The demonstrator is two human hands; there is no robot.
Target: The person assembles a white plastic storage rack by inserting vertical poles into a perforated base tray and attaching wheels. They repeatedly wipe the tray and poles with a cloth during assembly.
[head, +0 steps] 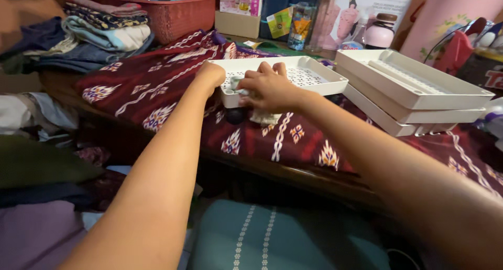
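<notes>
Two bare hands meet at a white perforated tray (306,76) that lies on a maroon patterned cloth (157,86) spread over the desk (293,173). The left hand (210,73) grips the tray's near left corner, fingers curled over the rim and clamped on it. The right hand (270,87) rests on the tray's front edge, its fingers bent together around a pale rag (264,116) — part of the rag hangs down over the tray's front wall onto the cloth. Just beside that hanging end, a small dark round thing sits on the cloth; what it is I cannot tell.

To the right of the tray, well within reach, stands a stack of three more white trays (414,94), set at a slant. Behind the tray, along the back of the desk, are a red basket (181,16), boxes and bottles (301,24), and a pink jug (445,13). Folded clothes (102,31) are piled at the far left. Below the desk edge — near the person's arms — lies a teal cushion (272,238) with white dotted stripes.
</notes>
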